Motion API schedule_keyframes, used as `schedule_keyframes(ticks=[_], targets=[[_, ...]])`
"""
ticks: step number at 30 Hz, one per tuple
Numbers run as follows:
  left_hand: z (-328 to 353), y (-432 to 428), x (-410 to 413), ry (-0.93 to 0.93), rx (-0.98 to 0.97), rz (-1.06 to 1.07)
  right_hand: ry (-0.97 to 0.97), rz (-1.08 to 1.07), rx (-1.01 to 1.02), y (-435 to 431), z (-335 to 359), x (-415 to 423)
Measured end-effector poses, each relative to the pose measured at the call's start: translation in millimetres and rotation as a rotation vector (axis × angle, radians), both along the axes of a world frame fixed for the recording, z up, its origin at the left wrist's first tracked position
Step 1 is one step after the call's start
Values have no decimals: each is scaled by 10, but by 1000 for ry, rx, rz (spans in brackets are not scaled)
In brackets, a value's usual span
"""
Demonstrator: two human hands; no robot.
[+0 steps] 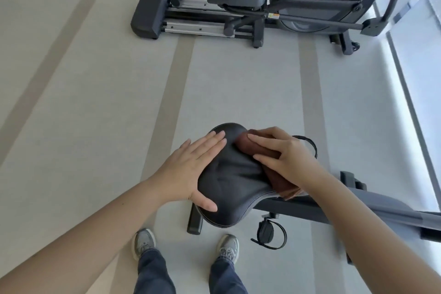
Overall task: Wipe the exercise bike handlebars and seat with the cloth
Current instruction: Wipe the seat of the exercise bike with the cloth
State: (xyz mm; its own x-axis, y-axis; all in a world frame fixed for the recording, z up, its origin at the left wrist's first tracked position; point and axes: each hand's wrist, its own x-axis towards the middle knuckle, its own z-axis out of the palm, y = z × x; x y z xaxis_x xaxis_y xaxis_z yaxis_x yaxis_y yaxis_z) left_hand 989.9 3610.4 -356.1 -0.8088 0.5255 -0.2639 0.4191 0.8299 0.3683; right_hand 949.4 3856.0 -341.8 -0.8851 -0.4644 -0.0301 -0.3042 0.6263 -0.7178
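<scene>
The black padded bike seat fills the lower middle of the head view. My left hand lies flat on its left side, fingers straight, thumb along the near edge. My right hand presses a folded brown cloth onto the seat's right side, fingers spread over it. Part of the cloth hangs off the seat's right edge under my wrist. The handlebars are out of view.
The bike's grey frame runs off to the right, with a strapped pedal below the seat. An elliptical trainer stands on the pale floor ahead. A window sill lines the right side. My shoes are near the bike's base.
</scene>
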Motion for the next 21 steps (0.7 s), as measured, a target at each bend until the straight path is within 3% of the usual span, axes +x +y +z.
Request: schedule_keyframes(ticks=[11,17,21], targets=[[150,127,49,-8,-172,1,-226,29,-85,-174,-120,-507],[196,246,42,-77,-81,58,-375,158,6,545,-126,-294],[192,325,48,-102,13,142,-357,5,-94,213,-191,-457]])
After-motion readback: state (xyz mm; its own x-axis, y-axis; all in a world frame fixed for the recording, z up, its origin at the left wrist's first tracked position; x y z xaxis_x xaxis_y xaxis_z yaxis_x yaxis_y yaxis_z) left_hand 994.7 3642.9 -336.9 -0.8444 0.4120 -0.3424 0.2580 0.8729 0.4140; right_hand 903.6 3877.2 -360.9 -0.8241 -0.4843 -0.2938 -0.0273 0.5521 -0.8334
